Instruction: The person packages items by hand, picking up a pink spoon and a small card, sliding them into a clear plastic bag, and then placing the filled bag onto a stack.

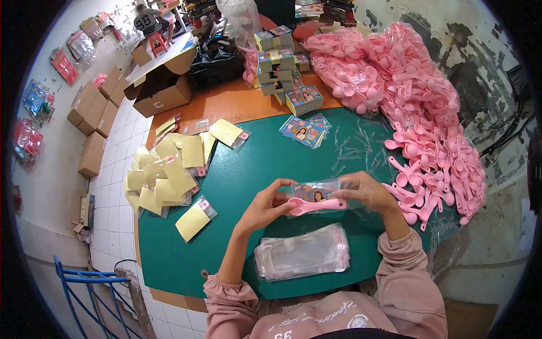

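Just below the fingers lies a stack of clear bags (302, 251) on the green table (248, 164), near its front edge. The left hand (265, 206) pinches one end of a clear packet (316, 192) holding a printed card; the right hand (367, 192) grips the other end. A pink spoon (316, 206) sits between both sets of fingertips, against the packet. Bare green table lies left of the fingers. Beyond them rest loose cards (305, 130), yellow packets (164, 175), a pink spoon heap (418, 107), and an open cardboard box (161, 87).
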### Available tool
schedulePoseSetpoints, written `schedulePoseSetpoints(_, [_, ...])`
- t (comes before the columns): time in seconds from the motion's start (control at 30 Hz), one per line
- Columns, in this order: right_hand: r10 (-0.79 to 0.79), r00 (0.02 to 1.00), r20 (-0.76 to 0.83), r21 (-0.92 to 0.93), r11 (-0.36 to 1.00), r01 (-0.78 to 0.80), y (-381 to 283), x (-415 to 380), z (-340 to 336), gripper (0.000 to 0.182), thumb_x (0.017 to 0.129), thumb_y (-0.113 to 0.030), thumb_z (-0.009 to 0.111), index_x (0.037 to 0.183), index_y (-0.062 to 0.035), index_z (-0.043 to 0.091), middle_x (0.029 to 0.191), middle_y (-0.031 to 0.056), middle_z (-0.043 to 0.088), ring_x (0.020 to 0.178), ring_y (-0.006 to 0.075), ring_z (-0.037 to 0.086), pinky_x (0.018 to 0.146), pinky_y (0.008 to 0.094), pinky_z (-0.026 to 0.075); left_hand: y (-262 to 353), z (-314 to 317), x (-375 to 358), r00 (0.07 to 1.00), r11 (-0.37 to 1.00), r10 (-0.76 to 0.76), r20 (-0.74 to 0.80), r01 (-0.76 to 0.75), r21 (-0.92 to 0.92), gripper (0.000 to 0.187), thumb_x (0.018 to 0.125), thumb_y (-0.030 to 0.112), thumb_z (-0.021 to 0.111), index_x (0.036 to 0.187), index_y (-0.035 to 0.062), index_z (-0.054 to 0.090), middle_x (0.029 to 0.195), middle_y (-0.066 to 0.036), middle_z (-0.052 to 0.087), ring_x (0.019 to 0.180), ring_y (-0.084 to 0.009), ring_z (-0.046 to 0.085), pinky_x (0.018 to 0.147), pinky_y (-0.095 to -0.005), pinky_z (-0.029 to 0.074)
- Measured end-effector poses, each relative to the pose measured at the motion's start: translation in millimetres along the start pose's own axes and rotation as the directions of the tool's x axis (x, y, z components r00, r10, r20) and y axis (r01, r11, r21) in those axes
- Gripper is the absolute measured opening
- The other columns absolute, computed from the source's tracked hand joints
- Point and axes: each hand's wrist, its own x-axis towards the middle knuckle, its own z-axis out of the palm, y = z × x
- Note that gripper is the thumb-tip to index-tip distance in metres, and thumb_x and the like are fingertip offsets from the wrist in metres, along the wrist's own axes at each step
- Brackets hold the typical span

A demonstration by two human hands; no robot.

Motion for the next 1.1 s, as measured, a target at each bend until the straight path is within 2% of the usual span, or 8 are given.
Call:
schedulePoseSetpoints(0.1, [0.152,0.988,0.009,-0.067,0.986,-0.151,5,-3,-2,0.020,0.069,-0.014,0.071,0.079,-0.0003,0.059,0.066,-0.0027,0.053,0.061,0.0033,0.045,0.054,0.0201,0.036,6,4,-4,0.999,0.997,-0.054,-0.002,0.054,-0.050,0.043,0.083,0.009,0.058,0.120,0.0045,0.038,0.085,-0.009,0.062,0.078,-0.0120,0.059,0.066,-0.0247,0.048])
schedulePoseSetpoints(0.2, [0.003,0.999,-0.046,0.049,0.999,-0.001,13,-2,4,0.021,0.070,-0.013,0.070,0.082,0.0001,0.060,0.067,-0.0034,0.052,0.061,0.0029,0.044,0.053,0.0190,0.035,0,15,-3,1.000,0.995,0.000,0.010,0.001,-0.100,0.042,0.083,0.009,0.058,0.119,0.0041,0.038,0.080,-0.008,0.061,0.073,-0.0130,0.059,0.065,-0.0244,0.048])
schedulePoseSetpoints(0.3, [-0.080,0.970,-0.229,-0.160,0.986,0.043,17,4,11,0.020,0.071,-0.013,0.069,0.086,-0.0011,0.062,0.068,0.0005,0.057,0.060,0.0074,0.050,0.056,0.0206,0.039,-7,26,-3,0.915,0.966,0.181,-0.360,-0.097,0.239,0.045,0.084,0.008,0.056,0.123,0.0035,0.034,0.083,-0.011,0.061,0.078,-0.0154,0.060,0.067,-0.0251,0.049])
schedulePoseSetpoints(0.37, [-0.461,0.792,-0.400,-0.495,0.836,0.237,2,4,27,0.019,0.071,-0.013,0.068,0.086,-0.0024,0.062,0.070,0.0064,0.060,0.063,0.0172,0.058,0.061,0.0256,0.045,-14,33,-5,0.909,0.995,0.095,-0.407,-0.084,0.045,0.052,0.088,0.010,0.049,0.131,0.0061,0.019,0.096,-0.017,0.059,0.089,-0.0200,0.060,0.075,-0.0286,0.050])
schedulePoseSetpoints(0.4, [-0.405,0.880,-0.250,-0.536,0.814,0.222,1,2,28,0.023,0.072,-0.014,0.066,0.092,-0.0038,0.061,0.088,0.0106,0.061,0.084,0.0268,0.059,0.074,0.0342,0.045,-12,38,-6,0.909,0.996,0.092,-0.406,-0.080,0.045,0.052,0.088,0.010,0.049,0.131,0.0061,0.019,0.096,-0.017,0.059,0.089,-0.0200,0.060,0.075,-0.0286,0.050])
schedulePoseSetpoints(0.47, [-0.423,0.900,-0.107,-0.628,0.731,0.269,4,-2,36,0.028,0.072,-0.013,0.066,0.097,-0.0048,0.059,0.098,0.0107,0.058,0.092,0.0276,0.055,0.079,0.0351,0.043,-5,46,-11,0.976,0.813,-0.197,-0.090,0.111,-0.572,0.056,0.092,0.010,0.039,0.134,0.0092,0.002,0.105,-0.021,0.055,0.098,-0.0237,0.057,0.081,-0.0319,0.048])
schedulePoseSetpoints(0.53, [-0.384,0.918,0.103,-0.676,0.650,0.348,10,-4,39,0.034,0.073,-0.015,0.063,0.105,-0.0071,0.055,0.112,0.0107,0.050,0.104,0.0271,0.047,0.087,0.0392,0.037,-10,44,-11,0.975,0.871,-0.199,-0.100,0.130,-0.473,0.056,0.093,0.009,0.035,0.134,0.0105,-0.002,0.105,-0.021,0.055,0.097,-0.0246,0.057,0.083,-0.0331,0.048])
schedulePoseSetpoints(1.1, [-0.459,0.840,0.289,-0.725,0.468,0.506,20,5,77,0.016,0.071,-0.013,0.061,0.082,-0.0040,0.052,0.082,0.0101,0.047,0.088,0.0278,0.047,0.074,0.0388,0.037,-21,40,-15,0.970,0.922,-0.184,-0.156,0.116,-0.369,0.050,0.089,0.004,0.039,0.134,0.0114,0.019,0.089,-0.011,0.056,0.084,-0.0151,0.058,0.074,-0.0286,0.050])
